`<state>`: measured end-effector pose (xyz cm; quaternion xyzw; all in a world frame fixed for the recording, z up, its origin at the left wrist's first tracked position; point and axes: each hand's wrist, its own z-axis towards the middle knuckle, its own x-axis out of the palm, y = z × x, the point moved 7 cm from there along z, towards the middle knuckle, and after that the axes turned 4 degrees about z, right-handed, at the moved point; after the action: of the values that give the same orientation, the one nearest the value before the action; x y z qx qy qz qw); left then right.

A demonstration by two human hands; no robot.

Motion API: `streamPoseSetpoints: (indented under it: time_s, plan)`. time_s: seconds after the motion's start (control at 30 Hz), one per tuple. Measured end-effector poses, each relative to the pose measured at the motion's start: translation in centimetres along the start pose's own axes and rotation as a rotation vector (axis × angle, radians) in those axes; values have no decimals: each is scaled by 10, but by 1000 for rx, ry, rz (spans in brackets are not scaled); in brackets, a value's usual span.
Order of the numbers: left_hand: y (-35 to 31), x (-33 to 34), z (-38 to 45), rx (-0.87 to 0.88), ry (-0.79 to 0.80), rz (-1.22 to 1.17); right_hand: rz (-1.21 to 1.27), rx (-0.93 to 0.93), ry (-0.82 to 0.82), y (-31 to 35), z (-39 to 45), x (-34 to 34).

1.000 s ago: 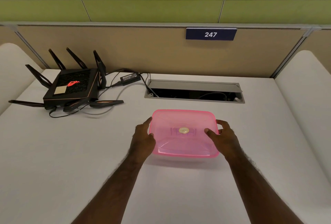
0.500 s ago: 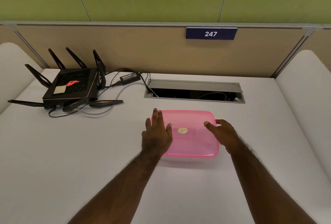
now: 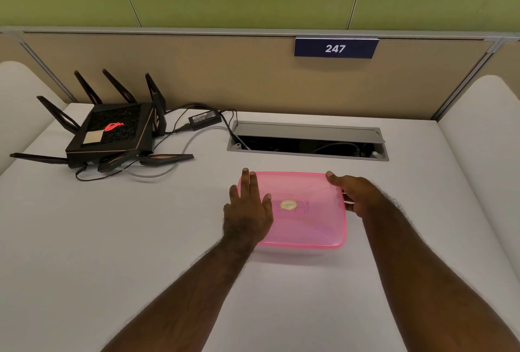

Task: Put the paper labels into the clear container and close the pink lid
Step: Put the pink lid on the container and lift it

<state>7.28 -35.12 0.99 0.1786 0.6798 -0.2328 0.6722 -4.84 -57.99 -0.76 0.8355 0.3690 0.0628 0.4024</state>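
The pink lid (image 3: 306, 219) lies flat on top of the clear container (image 3: 298, 250), whose lower wall shows just under the lid's front edge, on the white desk. A round gold sticker (image 3: 288, 205) sits at the lid's middle. My left hand (image 3: 247, 208) rests flat, fingers spread, on the lid's left part. My right hand (image 3: 354, 192) grips the lid's right edge, with the thumb on top near the far right corner. The paper labels cannot be made out through the pink plastic.
A black router (image 3: 108, 133) with several antennas stands at the back left, with cables and a power brick (image 3: 204, 118) beside it. An open cable slot (image 3: 308, 143) runs across the desk behind the container. A partition with a "247" sign (image 3: 335, 48) closes the back.
Both hands held the lid's sides, tilted, a second ago. The lid has since come down flat on the container; my left hand moved on top of it and my right hand slid toward the right edge.
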Motion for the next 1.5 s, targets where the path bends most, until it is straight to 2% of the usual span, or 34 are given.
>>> streamPoseSetpoints:
  time_s: [0.33,0.5,0.6,0.67,0.77,0.83,0.93,1.07,1.23,1.5]
  plan:
    - [-1,-1,1,29,-62,0,53,60,6,-1,8,-1]
    - [2,0,3,22,9,-115,75,11,-7,-1,6,-1]
    - [7,-1,7,16,63,-355,-16,-151,-45,0,-6,-4]
    - [21,-4,9,-89,87,-593,-2,-195,25,-7,-22,-5]
    - [55,-2,-6,-273,147,-810,-9,-152,204,-31,-48,-8]
    - [71,11,-29,-390,302,-1036,-27,-102,265,-54,-61,-12]
    - [82,29,-55,-504,531,-1257,15,-31,287,-86,-71,-18]
    - [82,35,-62,-575,599,-1404,156,-24,260,-96,-73,-19]
    - [81,35,-58,-574,640,-1380,261,32,210,-97,-71,-14]
    - [91,24,-73,-464,627,-1254,241,-41,192,-94,-97,-9]
